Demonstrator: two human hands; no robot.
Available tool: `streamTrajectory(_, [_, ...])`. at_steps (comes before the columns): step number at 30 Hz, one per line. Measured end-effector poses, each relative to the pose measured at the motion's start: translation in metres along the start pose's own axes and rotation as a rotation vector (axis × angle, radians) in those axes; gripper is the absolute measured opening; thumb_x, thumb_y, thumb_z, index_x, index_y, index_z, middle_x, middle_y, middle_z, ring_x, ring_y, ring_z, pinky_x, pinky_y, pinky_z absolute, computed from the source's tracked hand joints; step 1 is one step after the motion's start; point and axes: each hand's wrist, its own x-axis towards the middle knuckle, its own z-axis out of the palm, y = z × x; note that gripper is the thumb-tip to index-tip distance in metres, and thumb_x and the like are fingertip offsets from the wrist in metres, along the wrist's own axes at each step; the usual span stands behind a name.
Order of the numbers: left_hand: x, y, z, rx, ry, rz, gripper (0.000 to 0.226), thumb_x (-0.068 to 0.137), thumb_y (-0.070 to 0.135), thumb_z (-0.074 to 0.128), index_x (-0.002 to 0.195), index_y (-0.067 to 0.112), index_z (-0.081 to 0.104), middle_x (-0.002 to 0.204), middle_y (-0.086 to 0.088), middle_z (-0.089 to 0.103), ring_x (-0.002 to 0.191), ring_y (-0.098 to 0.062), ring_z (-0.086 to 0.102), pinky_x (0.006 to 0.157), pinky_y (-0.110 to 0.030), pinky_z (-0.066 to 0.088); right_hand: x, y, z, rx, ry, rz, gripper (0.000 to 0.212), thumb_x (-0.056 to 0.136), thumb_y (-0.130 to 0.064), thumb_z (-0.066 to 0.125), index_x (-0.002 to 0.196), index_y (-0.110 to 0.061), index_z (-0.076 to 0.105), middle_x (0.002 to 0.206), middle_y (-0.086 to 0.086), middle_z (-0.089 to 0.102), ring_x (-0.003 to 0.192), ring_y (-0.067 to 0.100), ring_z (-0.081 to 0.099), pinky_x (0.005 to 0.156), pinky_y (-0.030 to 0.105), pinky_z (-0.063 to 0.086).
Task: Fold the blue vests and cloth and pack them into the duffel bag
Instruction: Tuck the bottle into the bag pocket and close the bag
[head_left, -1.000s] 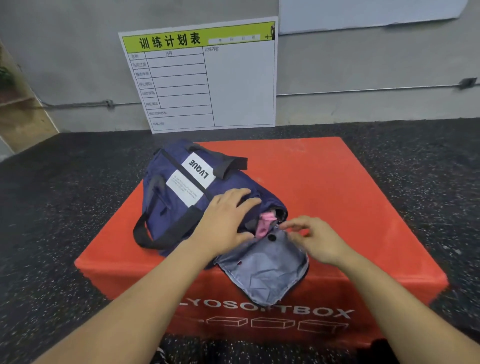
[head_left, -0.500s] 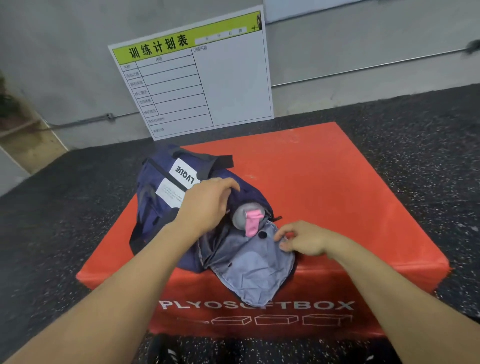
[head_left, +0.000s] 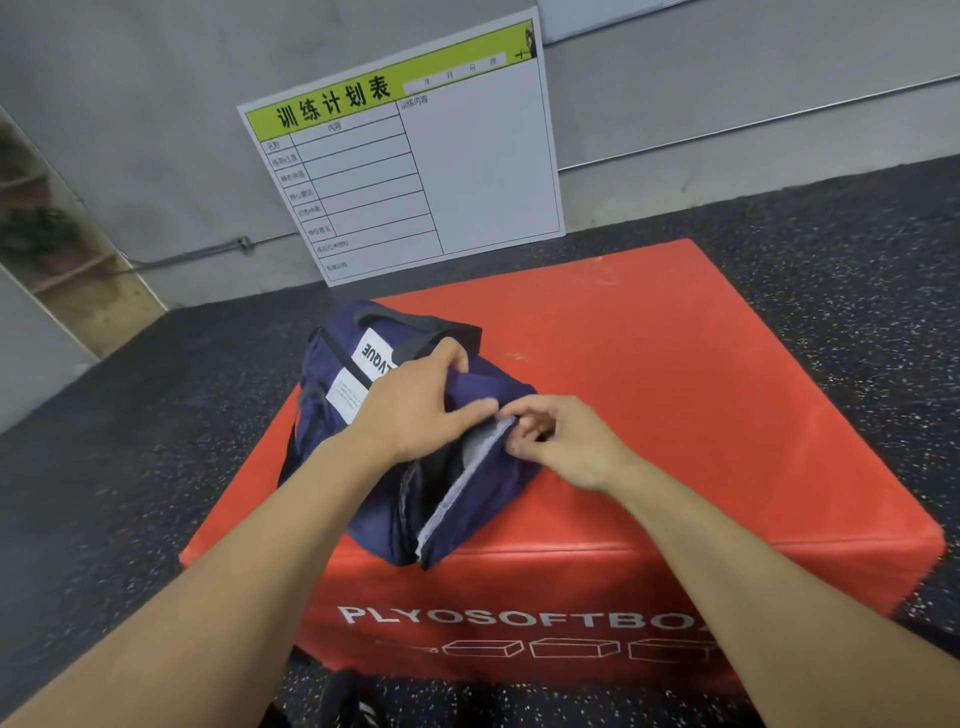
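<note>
Presently listed: one navy bag (head_left: 457, 499), soft woven fabric, slumped and rumpled, lying on the near left part of a red box (head_left: 675, 395). Box: padded block with smooth vinyl-like skin, white lettering "PLYOSOFTBO…" and brick outlines on its front face. Bag fittings: dark webbing straps (head_left: 415, 332), two white labels, one reading "LVQUE"; pale grey lining (head_left: 467, 483) showing along a long opening at the near end.

Left hand (head_left: 415, 410): fingers curled over the bag's top fabric, thumb stretched toward the opening, grip holding the cloth. Right hand (head_left: 566, 441): fingertips pinching the bag's edge at the top of the opening, just beside the left thumb. Both forearms cross the near view and hide part of the bag's side and the box's front edge.

Surroundings: black rubber floor (head_left: 831, 270) speckled white; white board (head_left: 410, 161), flat, with green header and ruled grid, leaning on a grey wall (head_left: 156, 104); wooden shelving (head_left: 57, 244), blurred, at far left.
</note>
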Motion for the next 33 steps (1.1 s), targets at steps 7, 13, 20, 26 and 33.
streamTrajectory(7, [-0.003,0.005,0.007,0.280,0.138,0.251,0.045,0.075,0.022,0.071,0.117,0.026,0.055,0.110,0.004,0.050,0.099,-0.023,0.049,0.085,-0.041,0.041,0.013,0.008,0.016,-0.316,0.452,-0.226,0.013,0.077,-0.027,0.085,0.087,-0.032,0.078,0.104,-0.012,0.052,0.099,0.012,0.051,0.089,0.023,0.040])
streamTrajectory(13, [-0.008,0.003,0.017,0.425,0.303,0.343,0.005,0.083,0.019,0.061,0.085,0.022,0.064,0.098,-0.002,0.049,0.089,-0.027,0.047,0.077,-0.041,0.036,0.014,0.003,0.016,-0.266,0.376,-0.221,0.010,0.083,-0.022,0.080,0.090,-0.029,0.078,0.121,-0.017,0.066,0.107,0.002,0.064,0.097,0.029,0.049])
streamTrajectory(20, [-0.007,-0.004,0.018,0.522,0.290,0.224,0.015,0.073,0.021,0.074,0.085,0.019,0.066,0.097,-0.001,0.053,0.091,-0.029,0.051,0.078,-0.040,0.035,0.013,0.005,0.017,-0.292,0.357,-0.246,0.012,0.086,-0.024,0.079,0.096,-0.031,0.079,0.119,-0.011,0.071,0.115,0.002,0.063,0.101,0.022,0.046])
streamTrajectory(26, [-0.007,-0.005,0.009,0.482,0.310,0.229,0.007,0.080,0.023,0.064,0.079,0.019,0.070,0.091,0.004,0.057,0.091,-0.026,0.053,0.078,-0.040,0.036,0.014,0.011,0.014,-0.386,0.408,-0.202,0.009,0.087,-0.029,0.077,0.095,-0.031,0.077,0.103,-0.016,0.074,0.098,0.005,0.066,0.089,0.026,0.049])
streamTrajectory(33, [-0.011,-0.004,0.008,0.338,0.158,0.135,0.019,0.079,0.037,0.050,0.078,0.022,0.062,0.091,0.006,0.056,0.095,-0.023,0.050,0.081,-0.039,0.038,0.018,0.012,0.018,-0.274,0.245,-0.272,0.013,0.085,-0.024,0.079,0.098,-0.026,0.079,0.122,-0.010,0.070,0.114,0.005,0.064,0.103,0.027,0.046])
